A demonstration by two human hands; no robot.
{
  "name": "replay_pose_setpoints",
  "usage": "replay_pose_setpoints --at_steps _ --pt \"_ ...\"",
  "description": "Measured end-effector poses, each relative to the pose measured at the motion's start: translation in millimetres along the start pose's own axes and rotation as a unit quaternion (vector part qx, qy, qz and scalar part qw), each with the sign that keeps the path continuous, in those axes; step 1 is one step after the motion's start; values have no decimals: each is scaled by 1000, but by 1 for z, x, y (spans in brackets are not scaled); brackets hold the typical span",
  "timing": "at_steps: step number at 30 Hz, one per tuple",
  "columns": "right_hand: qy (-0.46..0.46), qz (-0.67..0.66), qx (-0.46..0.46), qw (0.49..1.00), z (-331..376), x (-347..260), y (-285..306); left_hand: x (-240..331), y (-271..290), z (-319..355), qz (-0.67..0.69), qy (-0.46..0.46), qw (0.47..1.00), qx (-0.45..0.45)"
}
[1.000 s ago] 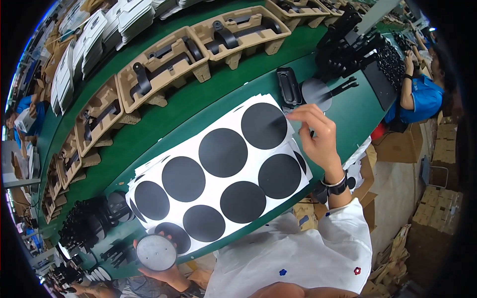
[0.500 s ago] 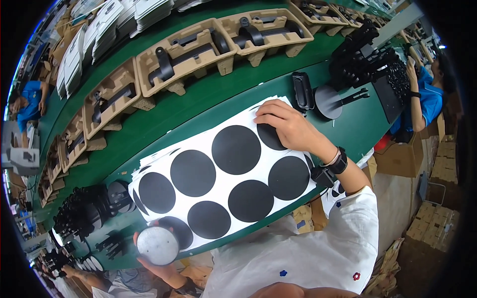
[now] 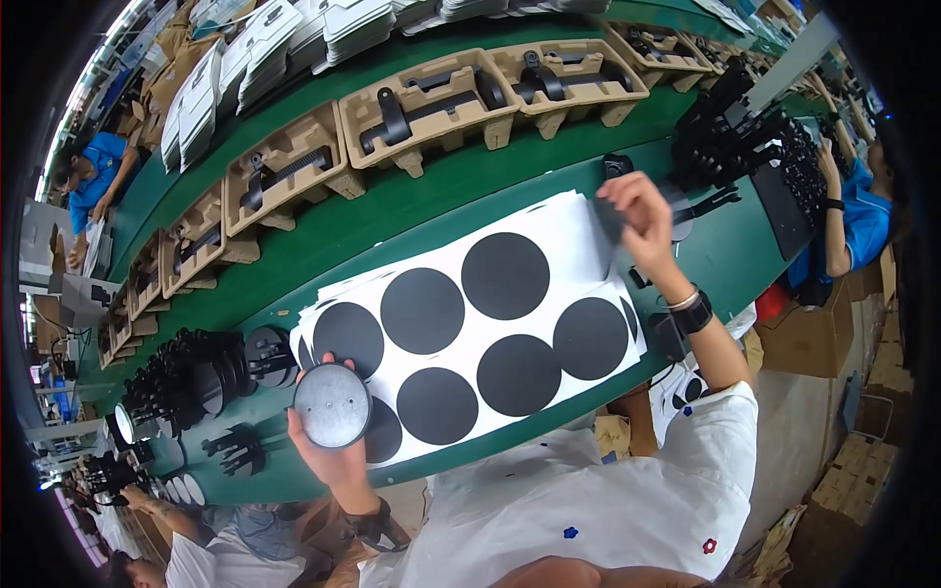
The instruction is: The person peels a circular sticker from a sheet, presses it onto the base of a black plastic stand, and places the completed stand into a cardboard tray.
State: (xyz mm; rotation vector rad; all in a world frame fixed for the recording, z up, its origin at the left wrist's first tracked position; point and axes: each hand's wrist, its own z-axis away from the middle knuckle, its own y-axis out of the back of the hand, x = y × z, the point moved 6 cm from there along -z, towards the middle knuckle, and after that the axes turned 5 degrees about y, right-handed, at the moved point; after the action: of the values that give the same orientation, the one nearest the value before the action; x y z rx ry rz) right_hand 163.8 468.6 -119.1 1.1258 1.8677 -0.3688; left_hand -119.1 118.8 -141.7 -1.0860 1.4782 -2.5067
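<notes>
My left hand point(image 3: 336, 468) grips a round disc point(image 3: 333, 404) with a pale grey face and a dark rim, its fingers wrapped around the edge. It is held over the left end of a stack of white sheets point(image 3: 573, 230) bearing large black circles. At the far right corner of the stack, my right hand point(image 3: 645, 218) pinches a black round sticker point(image 3: 610, 221), blurred by motion. A bare white patch shows on the top sheet where one circle is absent, below that hand. Part of the left near circle lies hidden behind the disc.
Cardboard trays point(image 3: 426, 127) with black parts line a green conveyor beyond the table. Black stands point(image 3: 725, 137) cluster at the right, others point(image 3: 196, 377) at the left. White folded cartons point(image 3: 265, 49) lie behind. Co-workers in blue point(image 3: 853, 220) are at right and far left.
My right hand has lifted the black sticker off the sheet and carried it right. My left hand has moved up and right with the disc. The whole view has shifted slightly.
</notes>
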Motion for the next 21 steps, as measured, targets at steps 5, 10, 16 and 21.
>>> replay_pose_setpoints --at_steps 5,10,16,21 --pt "2 6 250 968 49 -33 91 6 -4 1 -1 -27 1000 -10" --pt "-45 56 213 974 75 -125 50 10 -53 18 -124 -80 986 -76" --pt "-173 -272 50 945 56 -166 -105 -32 -154 34 -162 -31 952 -258" --pt "-234 -408 34 882 59 -180 -154 -20 -168 58 -186 -82 931 -303"
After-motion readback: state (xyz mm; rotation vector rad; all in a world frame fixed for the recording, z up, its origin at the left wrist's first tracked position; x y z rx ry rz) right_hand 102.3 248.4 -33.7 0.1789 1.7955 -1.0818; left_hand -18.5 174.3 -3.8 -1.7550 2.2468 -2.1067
